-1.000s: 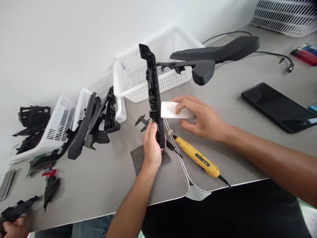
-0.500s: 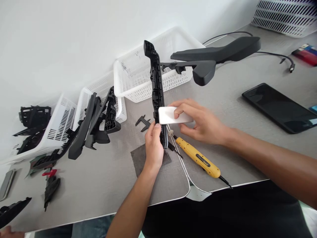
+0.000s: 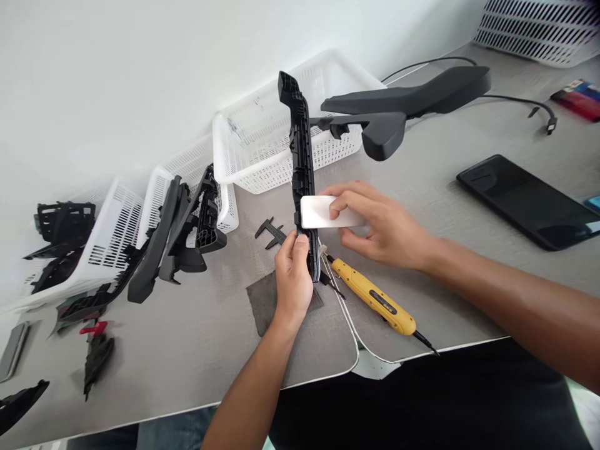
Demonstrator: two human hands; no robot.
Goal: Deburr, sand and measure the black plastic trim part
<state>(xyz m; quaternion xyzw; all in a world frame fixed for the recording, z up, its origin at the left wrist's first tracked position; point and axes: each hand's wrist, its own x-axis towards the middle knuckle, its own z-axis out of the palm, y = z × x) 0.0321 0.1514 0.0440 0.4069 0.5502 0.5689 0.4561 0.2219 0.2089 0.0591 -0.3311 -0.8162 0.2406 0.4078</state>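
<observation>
My left hand [image 3: 293, 278] is closed round the lower end of a long black plastic part [image 3: 301, 156] and holds it upright above the grey table [image 3: 187, 337]. My right hand [image 3: 379, 225] grips a small white block [image 3: 316, 212] and presses its left end against the side of the black part, just above my left hand. A yellow-handled tool [image 3: 372, 297] lies on the table under my right hand, its tip near the base of the part.
White baskets [image 3: 262, 150] stand along the wall; the left ones hold black plastic parts [image 3: 175, 231]. A large black trim piece [image 3: 403, 106] rests by the middle basket. A dark phone [image 3: 525, 200] and a cable [image 3: 529, 106] lie at right. A black caliper [image 3: 269, 232] lies beside my left hand.
The black part has tilted from leaning left toward upright and shifted right. The white block moved left into contact with it. Another person's hand at the bottom left corner has left the view.
</observation>
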